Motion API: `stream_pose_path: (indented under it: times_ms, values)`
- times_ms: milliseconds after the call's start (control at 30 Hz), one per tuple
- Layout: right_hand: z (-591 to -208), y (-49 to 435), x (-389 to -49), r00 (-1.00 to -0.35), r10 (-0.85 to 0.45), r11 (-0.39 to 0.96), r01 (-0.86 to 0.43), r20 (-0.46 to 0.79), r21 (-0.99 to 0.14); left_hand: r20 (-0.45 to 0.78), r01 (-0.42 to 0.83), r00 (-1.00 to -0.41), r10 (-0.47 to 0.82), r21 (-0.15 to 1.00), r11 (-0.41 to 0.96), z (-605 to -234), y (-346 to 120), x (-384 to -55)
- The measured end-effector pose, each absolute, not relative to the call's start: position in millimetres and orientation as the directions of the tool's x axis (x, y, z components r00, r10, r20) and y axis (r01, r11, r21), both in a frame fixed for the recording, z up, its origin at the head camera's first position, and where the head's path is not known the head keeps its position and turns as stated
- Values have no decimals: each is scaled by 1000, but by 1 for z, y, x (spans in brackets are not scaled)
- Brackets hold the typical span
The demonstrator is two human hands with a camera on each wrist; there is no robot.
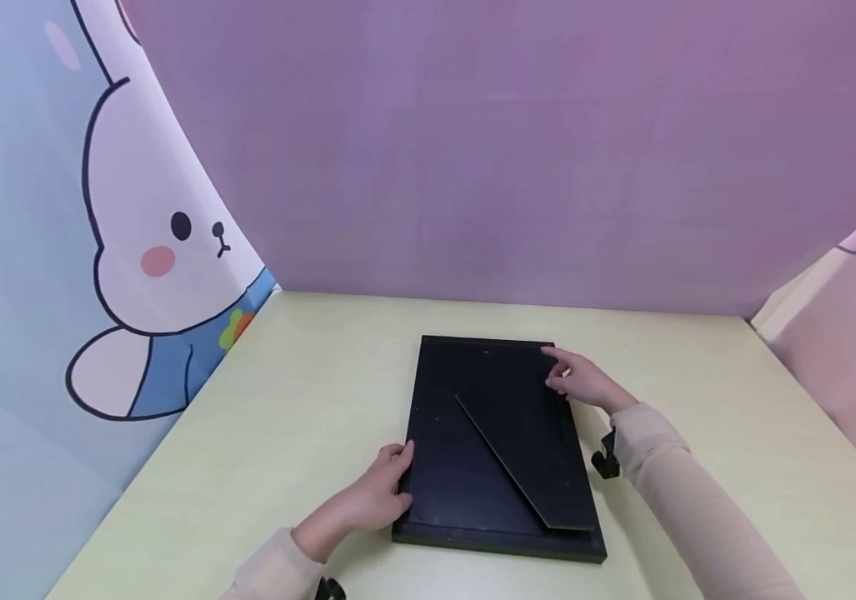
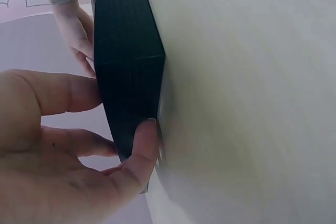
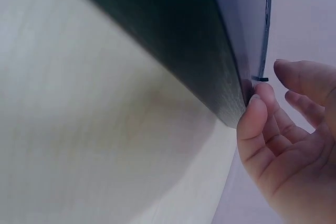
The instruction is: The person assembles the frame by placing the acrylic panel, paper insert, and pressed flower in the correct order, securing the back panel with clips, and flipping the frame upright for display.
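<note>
A black picture frame (image 1: 443,467) lies back side up on the table, with its easel stand (image 1: 528,467) slanting across the back panel. My left hand (image 1: 378,492) grips the frame's near left side. The left wrist view shows the thumb (image 2: 144,140) on the frame's outer side (image 2: 128,93) and other fingers at its upper edge. At the far right corner is my right hand (image 1: 581,379), index finger extended over the frame and the other fingers bent. In the right wrist view, fingertips (image 3: 253,119) touch the frame's edge beside a small black tab (image 3: 260,79).
The pale table (image 1: 307,375) extends around the frame on all sides. Behind it stands a purple fabric wall (image 1: 473,167). A blue panel with a cartoon rabbit (image 1: 150,200) borders the left side, and a pink panel (image 1: 848,333) the right.
</note>
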State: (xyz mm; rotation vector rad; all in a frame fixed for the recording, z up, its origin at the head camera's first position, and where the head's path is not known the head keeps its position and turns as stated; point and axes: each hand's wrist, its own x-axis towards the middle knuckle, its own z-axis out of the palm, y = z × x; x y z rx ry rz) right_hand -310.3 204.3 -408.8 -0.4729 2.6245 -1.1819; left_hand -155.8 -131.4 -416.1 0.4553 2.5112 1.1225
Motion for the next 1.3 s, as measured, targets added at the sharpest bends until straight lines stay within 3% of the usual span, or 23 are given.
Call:
stream_pose_path:
  times_ms: [1300]
  values:
    - [-407, 200, -301, -915, -394, 635, -207, -82, -744, -234, 144, -861, 452, 740, 657, -415, -137, -134]
